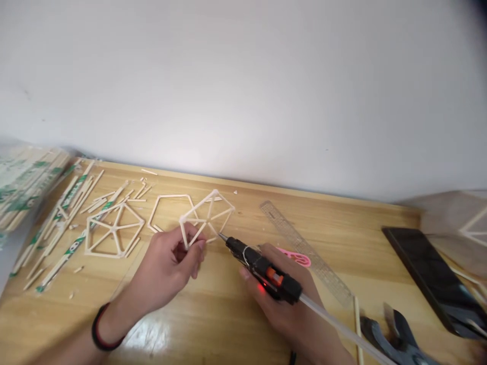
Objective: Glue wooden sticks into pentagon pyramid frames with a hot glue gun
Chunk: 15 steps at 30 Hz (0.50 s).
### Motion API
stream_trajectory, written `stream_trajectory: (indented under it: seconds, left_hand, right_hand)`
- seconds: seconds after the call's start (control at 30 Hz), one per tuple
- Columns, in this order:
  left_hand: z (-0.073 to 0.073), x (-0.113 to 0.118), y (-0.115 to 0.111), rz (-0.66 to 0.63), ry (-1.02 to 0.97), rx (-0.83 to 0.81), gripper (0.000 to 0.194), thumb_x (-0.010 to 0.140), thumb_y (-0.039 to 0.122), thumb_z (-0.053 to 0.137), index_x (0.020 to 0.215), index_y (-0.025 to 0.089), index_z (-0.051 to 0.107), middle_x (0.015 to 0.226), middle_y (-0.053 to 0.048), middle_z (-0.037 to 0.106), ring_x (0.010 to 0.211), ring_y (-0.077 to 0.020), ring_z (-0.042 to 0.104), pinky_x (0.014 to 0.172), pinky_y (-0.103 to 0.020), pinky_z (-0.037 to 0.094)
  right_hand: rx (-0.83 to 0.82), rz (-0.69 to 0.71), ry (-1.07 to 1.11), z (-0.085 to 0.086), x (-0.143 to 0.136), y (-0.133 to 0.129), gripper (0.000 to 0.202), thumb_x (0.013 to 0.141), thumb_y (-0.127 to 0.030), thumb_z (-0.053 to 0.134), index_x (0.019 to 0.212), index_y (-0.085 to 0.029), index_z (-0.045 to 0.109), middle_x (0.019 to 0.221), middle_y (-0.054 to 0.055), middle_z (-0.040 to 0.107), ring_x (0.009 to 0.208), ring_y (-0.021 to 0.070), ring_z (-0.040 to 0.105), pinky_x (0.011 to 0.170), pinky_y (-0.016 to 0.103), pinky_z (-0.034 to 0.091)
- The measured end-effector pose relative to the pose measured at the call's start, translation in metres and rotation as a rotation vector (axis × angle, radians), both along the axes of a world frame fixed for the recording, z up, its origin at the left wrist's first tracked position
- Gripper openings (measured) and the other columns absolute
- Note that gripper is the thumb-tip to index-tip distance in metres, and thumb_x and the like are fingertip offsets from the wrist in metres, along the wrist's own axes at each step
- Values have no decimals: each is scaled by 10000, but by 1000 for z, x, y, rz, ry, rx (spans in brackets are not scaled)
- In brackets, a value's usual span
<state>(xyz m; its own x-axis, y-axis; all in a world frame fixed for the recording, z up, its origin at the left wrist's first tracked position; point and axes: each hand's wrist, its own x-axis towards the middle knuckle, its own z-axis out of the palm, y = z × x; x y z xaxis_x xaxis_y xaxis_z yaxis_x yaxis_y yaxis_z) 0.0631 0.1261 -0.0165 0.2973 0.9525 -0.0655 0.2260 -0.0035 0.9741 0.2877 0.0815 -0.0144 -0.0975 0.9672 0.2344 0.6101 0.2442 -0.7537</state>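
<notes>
My left hand (171,261) pinches the lower left edge of a spoked frame of thin wooden sticks (207,220), holding it tilted above the table. Whitish blobs sit on some of its corners. Wrapped in my right hand (289,299) is a black hot glue gun (262,266) with an orange part and a lit red light. A long clear glue stick (335,322) runs out of its back. The gun's metal nozzle points at the frame's lower right side; whether it touches the wood I cannot tell.
On the left lie another spoked frame (114,229), loose sticks (72,213) and bagged chopsticks (30,187). An unspoked stick outline (173,196) rests behind my left hand. To the right are a clear ruler (304,248), pink-handled scissors (299,257), a black phone or tablet (433,279) and dark-handled cutters (399,334).
</notes>
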Motion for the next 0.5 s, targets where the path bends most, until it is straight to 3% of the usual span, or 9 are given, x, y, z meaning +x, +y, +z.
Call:
stream_trajectory:
  seconds: [0.23, 0.5]
  left_hand:
    - [-1, 3, 1, -22, 162, 142, 290, 1011, 268, 555, 729, 214, 592, 519, 44, 595, 413, -92, 518, 400, -188, 392]
    - [-1, 2, 0, -34, 243, 235, 265, 1011, 250, 555, 758, 207, 621, 538, 53, 597, 425, -84, 518, 417, -193, 387]
  right_hand:
    - [3, 24, -90, -7, 3, -2, 290, 961, -264, 675, 759, -267, 467, 643, -59, 515, 518, 132, 493, 495, 260, 384]
    - [-32, 21, -36, -6, -2, -4, 304, 960, -239, 659, 744, -261, 447, 668, -52, 496, 552, 132, 480, 517, 269, 365]
